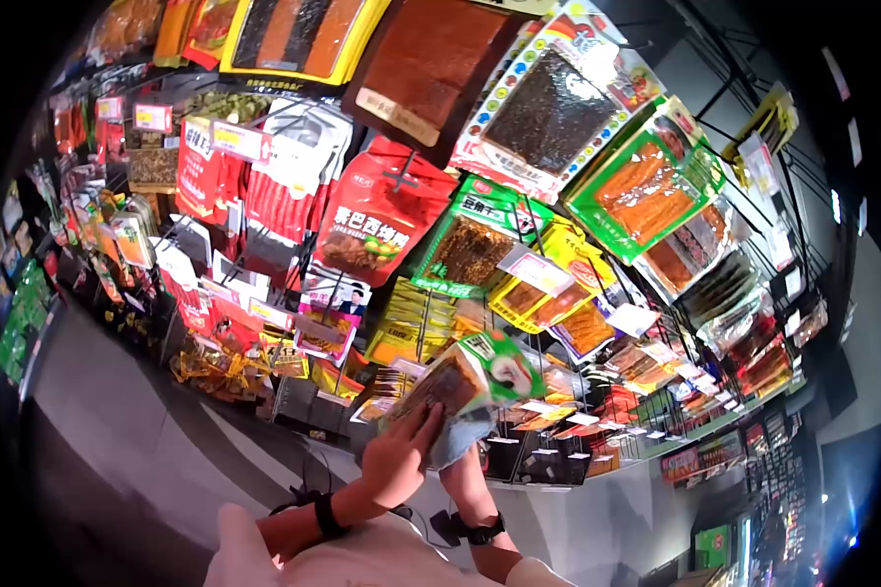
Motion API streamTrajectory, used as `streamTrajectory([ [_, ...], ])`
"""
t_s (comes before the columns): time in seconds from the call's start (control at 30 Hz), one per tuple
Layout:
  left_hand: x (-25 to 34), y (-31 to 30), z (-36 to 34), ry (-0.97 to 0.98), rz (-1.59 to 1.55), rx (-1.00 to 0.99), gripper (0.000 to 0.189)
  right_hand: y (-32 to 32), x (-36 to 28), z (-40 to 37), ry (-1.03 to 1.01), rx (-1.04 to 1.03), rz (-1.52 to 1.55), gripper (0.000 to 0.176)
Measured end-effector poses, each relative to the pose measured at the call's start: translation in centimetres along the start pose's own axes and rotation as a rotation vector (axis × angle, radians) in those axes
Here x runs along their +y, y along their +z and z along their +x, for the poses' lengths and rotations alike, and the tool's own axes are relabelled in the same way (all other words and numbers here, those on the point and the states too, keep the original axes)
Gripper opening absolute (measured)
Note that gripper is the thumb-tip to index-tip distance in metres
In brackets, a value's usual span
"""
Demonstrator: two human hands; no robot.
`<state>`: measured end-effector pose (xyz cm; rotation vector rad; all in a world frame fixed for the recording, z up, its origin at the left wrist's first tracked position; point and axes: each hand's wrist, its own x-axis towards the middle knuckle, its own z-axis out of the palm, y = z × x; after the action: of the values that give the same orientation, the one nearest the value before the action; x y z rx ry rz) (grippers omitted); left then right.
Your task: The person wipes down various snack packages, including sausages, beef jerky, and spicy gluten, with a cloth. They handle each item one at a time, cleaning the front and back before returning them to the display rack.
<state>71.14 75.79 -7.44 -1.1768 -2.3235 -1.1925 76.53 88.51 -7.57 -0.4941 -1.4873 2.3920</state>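
A green and clear snack packet (pixel 465 383) with brown food inside is held up in front of the lower hooks. My left hand (pixel 401 458) presses its fingers against the near face of the packet at its lower left. My right hand (pixel 464 472) reaches up behind the packet's lower end, its fingers hidden by it. Just beyond the packet hang yellow snack packets (pixel 416 318). Higher up are a red packet (pixel 382 210) and a green packet of dark pieces (pixel 472 245).
Metal hooks carry rows of snack packets across the rack. White price tags (pixel 538 271) stick out at the hook ends. A larger green packet of orange strips (pixel 651 191) hangs at the upper right. Grey floor (pixel 117 411) runs along the rack's foot.
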Motion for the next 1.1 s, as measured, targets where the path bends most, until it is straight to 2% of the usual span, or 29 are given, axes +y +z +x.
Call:
streamTrajectory([
  [0.03,0.2,0.1,0.7,0.0,-0.001,0.001,0.071,0.4,0.2,0.4,-0.099,0.009,0.068,0.039],
  [0.1,1.1,0.4,-0.2,0.011,0.057,0.055,0.071,2.2,-2.8,-0.4,-0.046,0.039,-0.11,0.036],
  [0.13,1.1,0.5,0.0,0.04,0.09,0.074,0.062,2.1,-2.4,0.3,-0.13,0.023,-0.073,0.035],
  [0.17,1.6,0.4,-0.1,0.013,0.009,0.111,0.043,0.5,-2.4,1.0,-0.142,0.02,-0.215,0.036],
  [0.23,1.0,0.8,0.1,0.016,0.022,0.074,0.049,-0.2,-2.8,2.9,-0.225,0.045,-0.188,0.034],
  [0.3,-0.2,1.0,1.2,0.032,0.053,0.03,0.053,-1.4,-4.3,5.0,-0.139,0.097,-0.144,0.031],
  [0.33,-0.8,1.7,0.9,0.047,0.105,0.026,0.06,-2.0,-4.0,5.9,-0.173,0.021,-0.107,0.027],
  [0.37,-0.6,0.3,2.3,-0.03,0.083,0.043,0.069,-2.0,-5.0,6.4,-0.154,0.016,-0.127,0.027],
  [0.43,-2.9,0.1,4.4,-0.194,0.018,0.239,0.078,-3.5,-5.9,7.4,-0.195,-0.048,-0.217,0.029],
  [0.5,-6.5,0.4,6.6,-0.249,-0.17,0.252,0.081,-5.0,-6.7,8.3,-0.174,-0.093,-0.227,0.033],
  [0.53,-7.6,0.7,7.3,-0.324,-0.503,0.209,0.074,-5.7,-6.9,8.6,-0.184,-0.116,-0.27,0.034],
  [0.57,-8.0,-0.6,8.5,-0.6,-1.287,-0.057,0.063,-5.4,-7.4,8.5,-0.192,-0.135,-0.311,0.036],
  [0.63,-10.7,-0.6,10.1,-0.661,-1.176,-0.307,0.052,-5.2,-7.0,8.9,-0.159,-0.128,-0.354,0.037],
  [0.67,-9.4,-0.8,11.0,-0.465,-1.119,-0.088,0.047,-5.3,-6.8,9.0,-0.146,-0.137,-0.396,0.038],
  [0.7,-9.2,-1.4,12.1,-0.56,-1.121,-0.189,0.043,-5.3,-6.7,9.0,-0.225,-0.196,-0.494,0.043],
  [0.77,-8.8,-1.1,13.3,-0.632,-1.296,-0.123,0.037,-5.7,-6.1,8.9,-0.121,-0.062,-0.397,0.046],
  [0.8,-9.0,-0.2,13.6,-0.599,-1.343,-0.049,0.032,-6.4,-5.9,9.0,-0.114,-0.047,-0.4,0.046],
  [0.83,-8.9,0.2,13.9,-0.603,-1.352,-0.058,0.032,-7.6,-5.7,9.1,-0.224,-0.105,-0.518,0.046],
  [0.87,-8.5,0.3,14.3,-0.559,-1.295,0.001,0.027,-8.1,-6.0,9.2,-0.336,-0.166,-0.636,0.046],
  [0.9,-8.4,0.5,14.6,-0.511,-1.236,0.06,0.022,-8.3,-6.5,9.0,-0.277,-0.065,-0.627,0.047],
  [0.97,-8.3,0.3,15.2,-0.366,-1.071,0.088,0.023,-9.0,-7.1,8.9,-0.343,-0.001,-0.693,0.052],
  [1.03,-8.4,0.1,15.6,-0.269,-1.128,0.067,0.022,-9.5,-7.9,7.2,-0.21,0.183,-0.262,0.056],
  [1.1,-8.4,0.1,16.3,-0.227,-1.072,0.089,0.021,-9.6,-9.1,7.6,-0.297,0.167,-0.538,0.057],
])
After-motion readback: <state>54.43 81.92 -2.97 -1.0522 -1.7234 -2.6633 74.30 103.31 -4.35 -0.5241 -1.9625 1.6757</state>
